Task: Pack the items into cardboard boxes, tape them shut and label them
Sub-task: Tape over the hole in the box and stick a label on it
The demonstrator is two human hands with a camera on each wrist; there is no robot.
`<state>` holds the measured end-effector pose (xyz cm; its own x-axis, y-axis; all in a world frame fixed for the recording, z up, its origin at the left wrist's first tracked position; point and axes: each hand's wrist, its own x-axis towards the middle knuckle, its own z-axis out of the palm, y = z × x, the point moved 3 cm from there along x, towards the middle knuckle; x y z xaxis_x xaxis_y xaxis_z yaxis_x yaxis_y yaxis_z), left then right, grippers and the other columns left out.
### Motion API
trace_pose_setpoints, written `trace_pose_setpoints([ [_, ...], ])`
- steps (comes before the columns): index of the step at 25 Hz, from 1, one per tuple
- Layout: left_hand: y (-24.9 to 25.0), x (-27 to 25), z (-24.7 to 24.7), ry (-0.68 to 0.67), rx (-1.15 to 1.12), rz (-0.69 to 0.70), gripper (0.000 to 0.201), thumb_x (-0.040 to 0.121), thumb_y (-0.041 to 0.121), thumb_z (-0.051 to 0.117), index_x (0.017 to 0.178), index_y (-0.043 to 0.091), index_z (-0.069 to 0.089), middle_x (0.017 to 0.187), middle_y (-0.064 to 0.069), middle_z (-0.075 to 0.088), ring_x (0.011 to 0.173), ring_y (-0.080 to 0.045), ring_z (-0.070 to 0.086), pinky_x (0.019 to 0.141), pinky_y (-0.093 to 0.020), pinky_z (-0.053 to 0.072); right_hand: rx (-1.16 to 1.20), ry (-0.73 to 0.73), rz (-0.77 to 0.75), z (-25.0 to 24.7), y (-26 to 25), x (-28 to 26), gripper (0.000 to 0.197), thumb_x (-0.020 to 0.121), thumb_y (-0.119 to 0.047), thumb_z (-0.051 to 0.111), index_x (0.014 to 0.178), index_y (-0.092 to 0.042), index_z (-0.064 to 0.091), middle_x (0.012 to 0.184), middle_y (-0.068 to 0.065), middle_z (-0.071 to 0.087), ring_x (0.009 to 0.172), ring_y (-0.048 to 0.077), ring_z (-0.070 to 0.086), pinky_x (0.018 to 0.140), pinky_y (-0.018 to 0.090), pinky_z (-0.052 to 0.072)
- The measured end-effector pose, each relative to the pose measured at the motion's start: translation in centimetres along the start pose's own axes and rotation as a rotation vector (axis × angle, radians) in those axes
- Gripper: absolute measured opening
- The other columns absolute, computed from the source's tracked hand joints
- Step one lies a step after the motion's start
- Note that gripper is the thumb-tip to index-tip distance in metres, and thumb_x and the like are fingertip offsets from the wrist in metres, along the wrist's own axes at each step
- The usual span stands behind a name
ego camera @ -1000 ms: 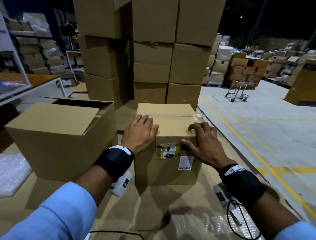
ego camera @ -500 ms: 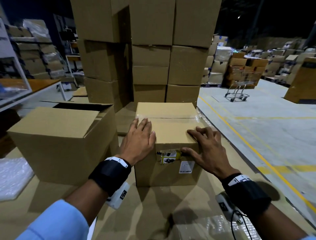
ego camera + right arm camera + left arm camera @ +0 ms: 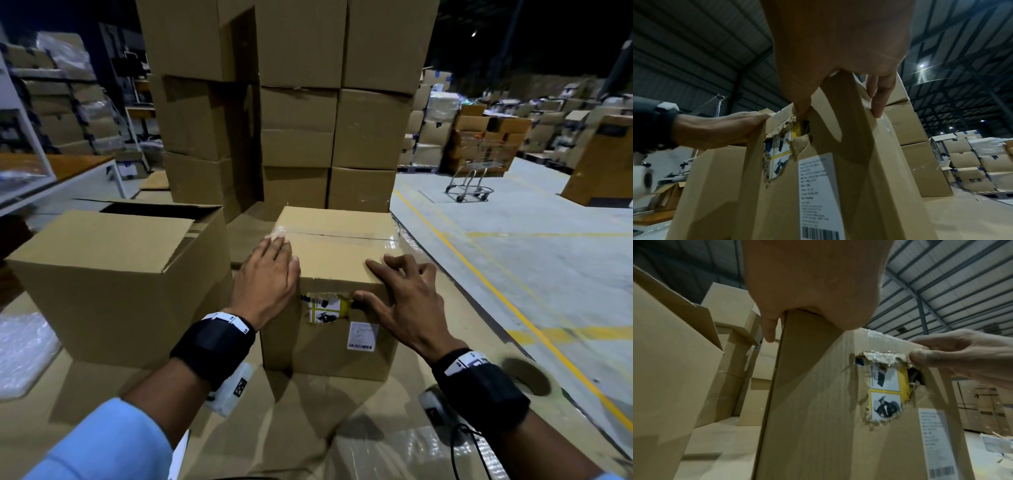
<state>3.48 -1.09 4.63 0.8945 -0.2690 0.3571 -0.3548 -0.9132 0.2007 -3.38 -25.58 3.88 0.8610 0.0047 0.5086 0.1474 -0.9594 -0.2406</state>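
A taped cardboard box [image 3: 339,250] stands in front of me on the cardboard-covered bench. Its front face has a torn hole [image 3: 323,308] showing yellow and white printed packaging, with a white barcode label [image 3: 362,335] beside it. My left hand [image 3: 274,267] lies flat on the box's top left corner, fingertips near the clear tape seam. My right hand [image 3: 390,284] rests with spread fingers on the top right front edge, its thumb pressing the front face beside the hole. In the left wrist view the hole [image 3: 888,389] and that thumb [image 3: 925,358] show close up.
A larger box [image 3: 120,274] with open flaps stands at the left, close beside the taped one. Bubble wrap [image 3: 24,349] lies at the far left. A tape roll [image 3: 525,377] sits at the right bench edge. Stacked boxes [image 3: 294,120] rise behind; a trolley [image 3: 472,181] stands on the floor.
My left hand has slid forward along the box top toward the tape seam. The right hand has shifted slightly, thumb still by the torn hole. The box has stayed put.
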Motion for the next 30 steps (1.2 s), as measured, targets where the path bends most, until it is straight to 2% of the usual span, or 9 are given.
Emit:
trace_pose_setpoints([
  [2, 0.1, 0.0, -0.1, -0.02, 0.051, -0.028, 0.082, 0.094, 0.055, -0.003, 0.156, 0.013, 0.031, 0.164, -0.007, 0.028, 0.153, -0.022, 0.018, 0.125, -0.046, 0.011, 0.0, -0.011, 0.0, 0.0, -0.1, 0.0, 0.066, 0.083, -0.078, 0.046, 0.138, -0.042, 0.051, 0.136, -0.004, 0.045, 0.117, 0.028, 0.037, 0.064, 0.043, 0.056],
  [5, 1.3, 0.1, -0.3, -0.073, 0.167, -0.011, 0.084, 0.094, 0.058, -0.009, 0.157, 0.015, 0.027, 0.165, -0.005, 0.023, 0.154, -0.02, 0.016, 0.121, -0.06, -0.007, -0.03, -0.008, -0.006, 0.2, -0.9, 0.1, 0.065, 0.084, -0.078, 0.043, 0.138, -0.043, 0.05, 0.134, -0.002, 0.045, 0.115, 0.029, 0.038, 0.062, 0.039, 0.054],
  [8, 2.6, 0.1, 0.0, -0.051, 0.184, 0.026, 0.091, 0.088, 0.059, -0.016, 0.157, 0.019, 0.027, 0.165, -0.002, 0.023, 0.153, -0.018, 0.017, 0.117, -0.064, -0.013, -0.072, 0.006, -0.043, 0.6, -2.7, -0.4, 0.062, 0.087, -0.073, 0.042, 0.139, -0.04, 0.05, 0.133, 0.0, 0.047, 0.112, 0.03, 0.04, 0.06, 0.032, 0.047],
  [10, 2.8, 0.0, 0.2, -0.019, 0.146, 0.023, 0.092, 0.086, 0.058, -0.016, 0.157, 0.021, 0.03, 0.165, 0.0, 0.026, 0.153, -0.016, 0.019, 0.121, -0.059, -0.008, -0.065, 0.005, -0.044, 0.7, -3.1, -0.6, 0.059, 0.089, -0.071, 0.039, 0.139, -0.04, 0.049, 0.134, 0.0, 0.046, 0.112, 0.03, 0.039, 0.06, 0.033, 0.049],
  [13, 2.5, 0.0, 0.3, 0.016, 0.108, 0.042, 0.087, 0.088, 0.056, -0.011, 0.155, 0.022, 0.034, 0.163, -0.001, 0.031, 0.151, -0.017, 0.024, 0.121, -0.048, 0.008, -0.029, -0.006, -0.06, 0.6, -2.5, -0.8, 0.057, 0.093, -0.068, 0.036, 0.141, -0.038, 0.047, 0.14, -0.003, 0.044, 0.112, 0.027, 0.036, 0.065, 0.034, 0.048],
  [17, 2.4, -0.2, 0.6, 0.077, 0.08, 0.059, 0.079, 0.094, 0.054, -0.002, 0.148, 0.021, 0.045, 0.157, -0.002, 0.042, 0.146, -0.018, 0.034, 0.116, -0.045, 0.019, 0.004, -0.018, -0.097, 0.7, -2.1, -1.2, 0.052, 0.097, -0.059, 0.041, 0.144, -0.035, 0.044, 0.147, -0.005, 0.04, 0.115, 0.029, 0.035, 0.067, 0.035, 0.048],
  [24, 2.7, -1.3, 0.7, 0.078, 0.093, 0.128, 0.075, 0.097, 0.058, 0.002, 0.147, 0.021, 0.043, 0.156, -0.005, 0.041, 0.147, -0.024, 0.031, 0.117, -0.048, 0.021, 0.02, -0.043, -0.1, 0.4, -1.8, -1.2, 0.049, 0.099, -0.055, 0.045, 0.145, -0.038, 0.041, 0.15, -0.006, 0.035, 0.121, 0.029, 0.033, 0.071, 0.042, 0.053],
  [28, 3.6, -2.7, 1.3, 0.022, 0.157, 0.165, 0.078, 0.093, 0.065, 0.002, 0.153, 0.023, 0.029, 0.162, -0.007, 0.028, 0.15, -0.028, 0.021, 0.121, -0.053, 0.013, 0.045, -0.054, -0.096, 0.6, -1.4, -1.3, 0.049, 0.1, -0.052, 0.045, 0.147, -0.037, 0.039, 0.153, -0.006, 0.032, 0.126, 0.031, 0.031, 0.078, 0.046, 0.054],
  [30, 4.3, -3.3, 1.7, 0.007, 0.173, 0.19, 0.077, 0.092, 0.065, 0.006, 0.154, 0.023, 0.023, 0.164, -0.008, 0.022, 0.152, -0.029, 0.017, 0.121, -0.056, 0.008, 0.08, -0.055, -0.12, 0.7, -1.2, -1.4, 0.048, 0.101, -0.048, 0.045, 0.147, -0.034, 0.039, 0.156, -0.003, 0.032, 0.127, 0.032, 0.032, 0.086, 0.047, 0.052],
])
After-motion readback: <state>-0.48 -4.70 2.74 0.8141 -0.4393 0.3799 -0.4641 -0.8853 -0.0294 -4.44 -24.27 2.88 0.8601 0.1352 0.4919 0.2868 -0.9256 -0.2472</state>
